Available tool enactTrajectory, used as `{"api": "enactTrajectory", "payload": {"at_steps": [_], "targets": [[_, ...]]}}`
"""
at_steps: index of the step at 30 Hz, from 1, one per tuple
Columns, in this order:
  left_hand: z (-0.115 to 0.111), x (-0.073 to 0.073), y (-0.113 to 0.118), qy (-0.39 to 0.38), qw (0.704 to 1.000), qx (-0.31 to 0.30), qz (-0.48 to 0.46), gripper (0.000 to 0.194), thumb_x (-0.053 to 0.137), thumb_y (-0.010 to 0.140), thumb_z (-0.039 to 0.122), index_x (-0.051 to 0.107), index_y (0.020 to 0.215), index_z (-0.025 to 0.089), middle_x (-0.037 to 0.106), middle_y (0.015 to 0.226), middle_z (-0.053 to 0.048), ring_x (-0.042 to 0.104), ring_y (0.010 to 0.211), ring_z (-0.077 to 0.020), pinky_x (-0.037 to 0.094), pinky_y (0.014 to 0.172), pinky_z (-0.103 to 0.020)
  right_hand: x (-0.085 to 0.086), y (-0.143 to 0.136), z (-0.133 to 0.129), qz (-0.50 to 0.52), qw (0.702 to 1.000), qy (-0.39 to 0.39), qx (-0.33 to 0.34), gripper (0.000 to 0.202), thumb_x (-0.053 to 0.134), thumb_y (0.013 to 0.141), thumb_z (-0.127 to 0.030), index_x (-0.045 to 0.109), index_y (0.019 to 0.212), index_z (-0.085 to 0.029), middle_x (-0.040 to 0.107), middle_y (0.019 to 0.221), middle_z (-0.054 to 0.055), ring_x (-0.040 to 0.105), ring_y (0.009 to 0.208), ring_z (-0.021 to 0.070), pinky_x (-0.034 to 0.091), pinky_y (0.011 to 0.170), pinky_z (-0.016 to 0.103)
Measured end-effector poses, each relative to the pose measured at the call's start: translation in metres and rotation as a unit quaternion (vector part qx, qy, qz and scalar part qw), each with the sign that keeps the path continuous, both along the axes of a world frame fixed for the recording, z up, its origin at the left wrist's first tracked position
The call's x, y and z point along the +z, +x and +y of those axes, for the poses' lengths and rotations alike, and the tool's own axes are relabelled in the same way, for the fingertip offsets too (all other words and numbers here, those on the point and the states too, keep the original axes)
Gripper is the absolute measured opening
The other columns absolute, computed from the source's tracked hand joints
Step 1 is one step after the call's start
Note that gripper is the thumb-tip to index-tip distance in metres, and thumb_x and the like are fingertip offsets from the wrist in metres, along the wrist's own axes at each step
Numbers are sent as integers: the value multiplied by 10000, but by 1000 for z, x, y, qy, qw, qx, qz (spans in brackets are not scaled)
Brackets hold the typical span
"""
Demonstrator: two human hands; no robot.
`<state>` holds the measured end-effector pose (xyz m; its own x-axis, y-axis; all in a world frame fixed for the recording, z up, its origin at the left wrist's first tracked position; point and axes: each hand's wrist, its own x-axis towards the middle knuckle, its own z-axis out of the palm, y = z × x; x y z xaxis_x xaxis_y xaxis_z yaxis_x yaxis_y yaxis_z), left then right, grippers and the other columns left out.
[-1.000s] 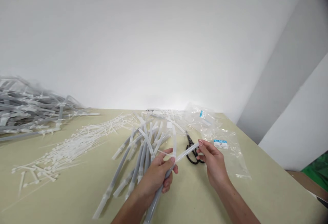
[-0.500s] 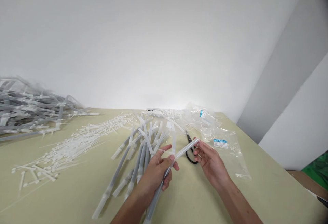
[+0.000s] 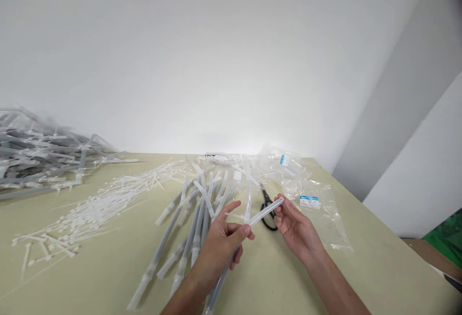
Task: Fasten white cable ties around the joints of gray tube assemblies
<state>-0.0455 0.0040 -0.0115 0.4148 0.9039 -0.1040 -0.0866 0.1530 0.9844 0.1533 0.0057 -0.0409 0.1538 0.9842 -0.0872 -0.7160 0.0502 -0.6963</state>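
Observation:
My left hand (image 3: 224, 242) is closed round a branched, translucent plastic tube assembly (image 3: 266, 212) near its joint. One branch stands up from the joint, one slants right, and a grey length runs down below my palm. A thin white cable tie (image 3: 235, 216) sticks out leftward at the joint. My right hand (image 3: 298, 232) pinches the free end of the slanting branch between thumb and fingers. Just behind that hand lie black-handled scissors (image 3: 267, 200). Left of my left hand, several similar branched tubes (image 3: 197, 231) rest on the table.
Loose white cable ties (image 3: 104, 204) spread across the table (image 3: 90, 281) at left. A large heap of grey tube assemblies (image 3: 43, 161) stands at the far left. Clear plastic bags (image 3: 327, 214) with blue-and-white labels lie at right. A wall (image 3: 231, 65) rises behind the table.
The upright branch has shifted slightly right and shows more clearly. The slanting branch and both hands have moved a little down and right, with the same grips.

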Motion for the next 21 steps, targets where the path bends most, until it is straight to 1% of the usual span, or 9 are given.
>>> {"api": "enactTrajectory", "payload": {"at_steps": [3,6,9,12,14,18,21], "targets": [[-1,1,-1,-1,1000,-3,2,735,630,756,400,260,1365,221,662,762,-5,402,304,-46,273,267,-166,-1,0,0,52,998,0,19,170,722,729,-220,701,897,-206,652,829,-4,585,717,107,507,620,203],[-1,2,0,1,1000,1,4,726,629,760,391,255,1357,216,662,757,-5,407,310,-49,277,271,-164,-2,0,0,101,993,2,60,139,705,755,-226,690,891,-202,618,741,-13,562,701,105,495,651,221],[-1,3,0,-7,1000,3,7,714,633,759,385,256,1342,218,660,751,-2,407,306,-50,273,267,-161,-3,1,-1,125,988,8,88,130,692,772,-231,676,898,-202,587,718,-12,542,686,108,478,624,228],[-1,3,0,-11,1000,4,8,707,641,756,383,264,1329,215,657,746,-2,407,306,-52,272,265,-161,-3,3,-2,148,984,12,102,124,695,767,-195,666,886,-209,555,692,-23,521,656,102,457,589,224],[0,3,0,-18,1000,4,-9,674,632,762,396,292,1311,201,651,744,-5,390,302,-44,263,264,-159,-3,3,-3,161,981,9,111,136,705,753,-176,662,876,-215,539,685,-27,509,645,100,452,584,223],[1,0,0,-50,998,-18,-43,615,608,778,422,338,1275,180,644,759,-12,364,291,-31,251,254,-158,-3,2,-5,144,983,9,112,149,731,732,-193,661,861,-215,495,677,-30,479,632,98,430,534,201],[1,0,0,-30,999,-19,-36,622,611,780,413,317,1281,190,646,750,-4,375,289,-36,255,251,-157,-2,1,-5,95,991,24,86,145,729,740,-222,667,869,-197,468,668,-32,449,615,92,406,498,182]]}}
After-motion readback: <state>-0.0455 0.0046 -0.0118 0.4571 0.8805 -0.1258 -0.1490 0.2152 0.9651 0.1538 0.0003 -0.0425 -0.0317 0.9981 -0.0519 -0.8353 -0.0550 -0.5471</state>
